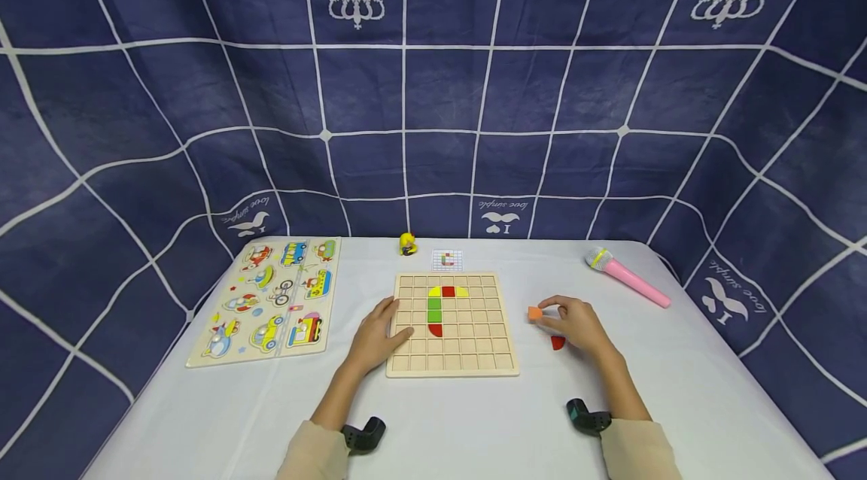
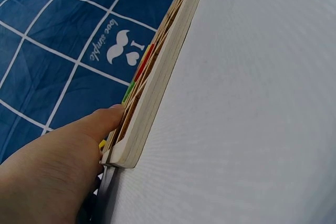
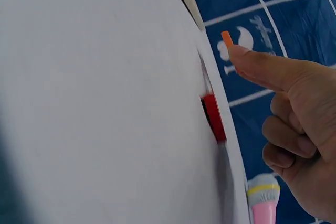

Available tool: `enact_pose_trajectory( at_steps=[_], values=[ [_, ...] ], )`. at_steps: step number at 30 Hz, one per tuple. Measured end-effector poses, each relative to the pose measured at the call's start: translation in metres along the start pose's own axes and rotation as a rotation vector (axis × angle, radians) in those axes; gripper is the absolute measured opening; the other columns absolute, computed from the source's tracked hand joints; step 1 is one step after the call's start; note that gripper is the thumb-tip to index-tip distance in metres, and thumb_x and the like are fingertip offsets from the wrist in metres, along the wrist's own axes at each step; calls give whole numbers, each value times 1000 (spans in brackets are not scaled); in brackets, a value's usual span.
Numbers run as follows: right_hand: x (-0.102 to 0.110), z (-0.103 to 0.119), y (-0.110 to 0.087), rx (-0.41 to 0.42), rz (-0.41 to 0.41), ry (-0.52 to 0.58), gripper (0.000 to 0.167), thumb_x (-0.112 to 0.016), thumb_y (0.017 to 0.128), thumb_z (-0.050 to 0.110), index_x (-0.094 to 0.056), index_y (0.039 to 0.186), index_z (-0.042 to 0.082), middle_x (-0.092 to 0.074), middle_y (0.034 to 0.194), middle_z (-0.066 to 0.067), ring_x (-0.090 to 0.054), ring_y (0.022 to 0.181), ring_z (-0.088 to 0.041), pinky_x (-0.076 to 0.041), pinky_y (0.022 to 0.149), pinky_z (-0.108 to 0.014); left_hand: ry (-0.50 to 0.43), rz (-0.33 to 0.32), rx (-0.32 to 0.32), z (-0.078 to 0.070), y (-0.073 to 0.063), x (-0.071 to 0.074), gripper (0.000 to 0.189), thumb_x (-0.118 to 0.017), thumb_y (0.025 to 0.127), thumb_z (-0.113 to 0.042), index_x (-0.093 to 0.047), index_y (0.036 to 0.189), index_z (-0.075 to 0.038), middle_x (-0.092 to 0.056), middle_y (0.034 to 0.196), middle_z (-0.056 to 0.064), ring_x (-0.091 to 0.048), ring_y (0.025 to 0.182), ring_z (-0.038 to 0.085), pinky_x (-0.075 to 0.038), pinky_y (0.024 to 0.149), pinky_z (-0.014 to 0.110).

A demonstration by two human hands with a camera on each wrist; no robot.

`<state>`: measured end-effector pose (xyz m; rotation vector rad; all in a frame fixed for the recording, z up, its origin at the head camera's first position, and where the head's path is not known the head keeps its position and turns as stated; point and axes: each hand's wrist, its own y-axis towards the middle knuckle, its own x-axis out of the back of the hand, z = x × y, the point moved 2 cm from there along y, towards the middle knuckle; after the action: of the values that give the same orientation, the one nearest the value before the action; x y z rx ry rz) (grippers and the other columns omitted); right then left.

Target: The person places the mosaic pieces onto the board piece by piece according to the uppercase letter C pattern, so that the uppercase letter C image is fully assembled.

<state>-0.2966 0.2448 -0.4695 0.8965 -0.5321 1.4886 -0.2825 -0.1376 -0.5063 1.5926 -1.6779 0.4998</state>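
A wooden grid board point(image 1: 467, 352) lies in the middle of the table, with yellow, red and green tiles set in some of its squares. At its left edge rests my left hand point(image 1: 374, 337), the thumb laid over the rim; the left wrist view shows the thumb on the board point(image 2: 152, 98), the other fingers hidden. To the right of the board, my right hand point(image 1: 574, 326) pinches an orange square tile point(image 1: 534, 313) between thumb and fingertips. The tile point(image 3: 226, 38) is seen edge-on in the right wrist view. Below that hand lies a red quarter-round tile point(image 1: 558, 342).
A small pattern card point(image 1: 447, 260) lies behind the board, near a yellow toy figure point(image 1: 407, 244). On the left is a picture puzzle board point(image 1: 271, 299) with vehicles. A pink toy microphone point(image 1: 630, 278) lies at the right. A blue curtain point(image 1: 447, 89) hangs behind the table.
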Motion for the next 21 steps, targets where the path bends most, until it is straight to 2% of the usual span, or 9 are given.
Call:
enact_pose_trajectory(
  at_steps=[5, 13, 21],
  values=[
    [-16, 25, 4, 71, 19, 16, 29, -78, 73, 29, -70, 96, 14, -28, 51, 6, -23, 44, -8, -23, 40, -22, -1, 2, 2, 0, 0, 0, 71, -64, 84, -40, -39, 139, -2, -33, 145, 14, -32, 129, 38, -28, 103, 52],
    [-48, 59, 6, 138, 84, 53, 25, -77, 74, 32, -70, 94, 18, -30, 49, 7, -24, 46, -7, -21, 42, -22, 7, 0, 1, -1, 0, 1, 71, -64, 84, -40, -39, 139, -2, -33, 145, 14, -32, 129, 38, -28, 103, 52],
    [-75, 85, 12, 226, 115, 81, 26, -76, 75, 33, -69, 94, 18, -29, 47, 10, -22, 43, -4, -21, 39, -20, -1, 3, 0, -1, -1, 2, 72, -64, 85, -41, -39, 139, -2, -33, 145, 14, -31, 130, 39, -27, 103, 53]
  ],
)
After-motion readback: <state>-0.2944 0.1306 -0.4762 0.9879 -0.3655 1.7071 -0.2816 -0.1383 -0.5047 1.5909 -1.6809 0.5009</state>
